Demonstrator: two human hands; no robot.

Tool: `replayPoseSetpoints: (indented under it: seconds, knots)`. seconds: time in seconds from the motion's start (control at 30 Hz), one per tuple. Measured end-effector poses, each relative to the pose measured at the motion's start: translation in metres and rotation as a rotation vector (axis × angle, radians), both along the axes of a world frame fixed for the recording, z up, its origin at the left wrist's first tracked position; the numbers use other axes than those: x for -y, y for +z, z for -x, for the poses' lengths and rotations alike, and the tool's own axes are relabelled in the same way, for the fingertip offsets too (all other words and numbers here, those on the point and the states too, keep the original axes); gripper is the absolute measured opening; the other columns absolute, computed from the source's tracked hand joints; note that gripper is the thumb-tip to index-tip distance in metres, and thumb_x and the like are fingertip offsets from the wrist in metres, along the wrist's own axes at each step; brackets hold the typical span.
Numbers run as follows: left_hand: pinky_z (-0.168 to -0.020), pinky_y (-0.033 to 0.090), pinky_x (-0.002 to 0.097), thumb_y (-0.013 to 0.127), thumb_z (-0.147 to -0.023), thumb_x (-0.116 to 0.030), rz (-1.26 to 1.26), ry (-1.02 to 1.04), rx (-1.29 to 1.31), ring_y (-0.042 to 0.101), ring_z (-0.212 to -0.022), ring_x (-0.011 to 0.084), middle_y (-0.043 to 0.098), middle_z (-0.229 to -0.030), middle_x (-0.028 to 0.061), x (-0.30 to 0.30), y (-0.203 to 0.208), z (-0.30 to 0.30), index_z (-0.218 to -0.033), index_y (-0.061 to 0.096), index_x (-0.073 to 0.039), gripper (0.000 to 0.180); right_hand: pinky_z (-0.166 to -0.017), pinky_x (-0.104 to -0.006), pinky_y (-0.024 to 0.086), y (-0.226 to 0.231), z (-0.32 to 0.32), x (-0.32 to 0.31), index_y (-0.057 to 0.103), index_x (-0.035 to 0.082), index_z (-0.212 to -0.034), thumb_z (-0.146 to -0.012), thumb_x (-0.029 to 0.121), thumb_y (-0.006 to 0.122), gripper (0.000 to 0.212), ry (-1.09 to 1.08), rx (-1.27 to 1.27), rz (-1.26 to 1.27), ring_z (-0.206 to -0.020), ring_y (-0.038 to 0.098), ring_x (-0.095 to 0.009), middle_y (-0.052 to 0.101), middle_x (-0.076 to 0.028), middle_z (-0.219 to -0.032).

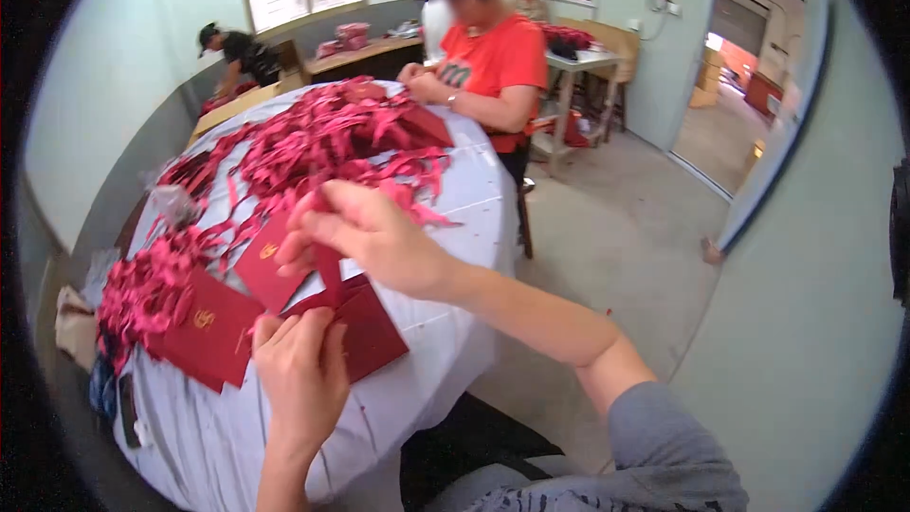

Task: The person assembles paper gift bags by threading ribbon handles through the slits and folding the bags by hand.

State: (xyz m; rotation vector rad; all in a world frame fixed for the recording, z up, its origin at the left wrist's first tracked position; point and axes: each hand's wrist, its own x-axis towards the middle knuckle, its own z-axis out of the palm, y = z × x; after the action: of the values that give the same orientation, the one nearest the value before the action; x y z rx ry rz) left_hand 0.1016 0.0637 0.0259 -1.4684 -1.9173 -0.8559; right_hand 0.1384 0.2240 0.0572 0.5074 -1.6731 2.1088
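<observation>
My right hand point(384, 237) is raised over the near part of the table, its fingers pinched on a dark red ribbon point(329, 275). The ribbon runs down toward my left hand point(299, 374), which is closed at the top edge of a dark red flat pouch or card sleeve point(374, 334). My fingers hide part of the ribbon and of that edge. Left of my left hand lie more dark red sleeves point(210, 327) with gold emblems, slightly fanned. Another sleeve point(268, 261) rests just beyond my hands.
Loose red ribbons point(318, 137) pile across the white-covered table point(445, 275), with a second heap point(147, 294) at the left. Across the table a person in a red shirt point(502, 57) handles something. Others work farther back. An open doorway point(735, 85) stands at the right.
</observation>
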Motion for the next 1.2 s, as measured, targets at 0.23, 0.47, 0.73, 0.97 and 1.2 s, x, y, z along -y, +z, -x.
replayPoseSetpoints:
  seconds: [0.23,0.47,0.73,0.97,1.2]
  knots:
    - [-0.063,0.034,0.0328,0.059,-0.073,0.001,0.022,0.017,0.035,0.047,-0.059,0.0248,0.055,-0.064,0.0097,0.000,0.001,-0.002,-0.080,0.056,-0.002,0.009,-0.073,-0.0299,0.050,-0.005,0.007,-0.001,0.044,0.001,-0.095,-0.094,0.011,0.040,0.011,0.049,0.001,0.100,-0.079,0.062,-0.019,0.060,-0.012,-0.086]
    - [-0.066,0.035,0.0336,0.057,-0.076,-0.001,0.054,0.018,0.037,0.051,-0.061,0.0266,0.055,-0.066,0.0114,-0.003,-0.003,0.004,-0.082,0.055,-0.001,0.006,-0.076,-0.0285,0.048,-0.022,0.012,-0.015,0.052,-0.001,-0.096,-0.089,0.020,0.056,0.022,-0.015,0.041,-0.200,-0.084,0.059,-0.015,0.061,-0.010,-0.088]
    - [-0.069,0.037,0.0364,0.054,-0.083,-0.009,0.097,0.071,0.008,0.051,-0.071,0.0302,0.058,-0.077,0.0133,0.002,-0.009,0.017,-0.086,0.054,-0.002,0.008,-0.061,-0.0359,0.047,-0.051,0.013,0.006,0.064,-0.002,-0.078,-0.084,0.020,0.055,0.024,-0.371,-0.135,-0.403,-0.064,0.062,-0.025,0.062,-0.018,-0.069]
    - [-0.071,0.037,0.0380,0.054,-0.083,-0.009,0.130,0.068,0.042,0.048,-0.074,0.0332,0.056,-0.083,0.0167,0.004,-0.012,0.023,-0.093,0.053,-0.001,0.013,-0.055,-0.0408,0.042,-0.059,0.014,0.016,0.055,-0.006,-0.071,-0.086,0.016,0.053,0.026,-0.617,-0.174,-0.460,-0.064,0.057,-0.038,0.056,-0.024,-0.066]
    - [-0.081,0.040,0.0401,0.066,-0.080,-0.021,0.095,0.135,-0.287,0.048,-0.095,0.0288,0.056,-0.095,0.0100,0.018,0.016,0.011,-0.099,0.063,-0.008,0.023,-0.060,-0.0390,0.046,-0.052,0.021,0.008,0.058,-0.005,-0.070,-0.085,0.015,0.052,0.025,-0.598,-0.198,-0.518,-0.069,0.062,-0.034,0.061,-0.022,-0.071]
